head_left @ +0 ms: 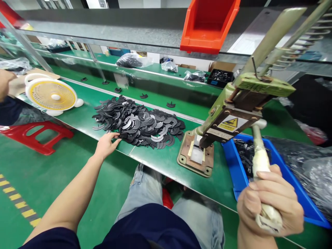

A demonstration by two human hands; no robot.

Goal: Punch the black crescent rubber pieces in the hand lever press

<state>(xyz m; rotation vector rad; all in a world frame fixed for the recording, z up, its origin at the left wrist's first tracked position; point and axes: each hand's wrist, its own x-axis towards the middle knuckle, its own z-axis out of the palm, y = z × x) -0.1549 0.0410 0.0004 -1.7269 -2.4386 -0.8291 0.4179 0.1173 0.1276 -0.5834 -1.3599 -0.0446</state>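
Observation:
My left hand (107, 145) is at the near left edge of a heap of black curved plastic pieces (140, 124) on the green bench. Thumb and forefinger are pinched on a black curved piece (120, 135), partly hidden among the others. My right hand (271, 204) is wrapped round the taped lever handle (261, 160) of a green hand press (225, 107). Between the heap and that hand stands the press, its base plate (183, 157) on the bench and a pale block (197, 155) under the ram.
Right of the press, a blue bin (233, 166) holds black parts, with plastic bags (311, 169) beyond. An orange bin (207, 31) sits on the shelf above. At left are a white-and-yellow fan (54, 95), a red stool (38, 136) and another person's arm (9, 107).

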